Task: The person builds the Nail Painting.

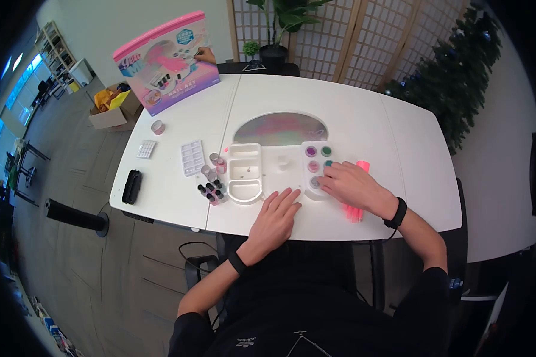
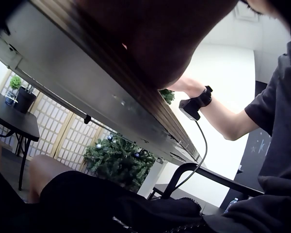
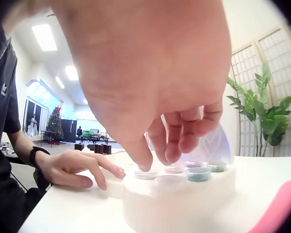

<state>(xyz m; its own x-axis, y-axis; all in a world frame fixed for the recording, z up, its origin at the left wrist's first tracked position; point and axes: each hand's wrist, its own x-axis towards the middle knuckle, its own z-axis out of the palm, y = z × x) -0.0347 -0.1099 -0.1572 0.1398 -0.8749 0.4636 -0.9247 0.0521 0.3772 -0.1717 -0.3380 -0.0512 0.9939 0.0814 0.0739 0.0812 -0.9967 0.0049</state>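
Note:
My right hand (image 1: pixel 354 185) reaches over a white holder (image 3: pixel 179 208) with several small round pots set in its top. Its thumb tip touches a silvery pot (image 3: pixel 146 174), while the other fingers hang bent above the neighbouring pots. A teal pot (image 3: pixel 199 174) is uncovered at the near side; a purple pot (image 1: pixel 311 151) and a green pot (image 1: pixel 326 151) sit at the far end. Fingers spread, my left hand (image 1: pixel 274 220) rests at the front of the white base (image 1: pixel 280 156), beside its three-compartment tray (image 1: pixel 245 172). The left wrist view shows mostly the table's underside.
Left of the tray stand several nail polish bottles (image 1: pixel 211 193), clear jars (image 1: pixel 213 159) and a white grid tray (image 1: pixel 192 158). A half-oval mirror (image 1: pixel 280 128) is behind. Pink pieces (image 1: pixel 354 213) lie under my right forearm. A nail art box (image 1: pixel 170 62) and black case (image 1: pixel 132 187) are farther left.

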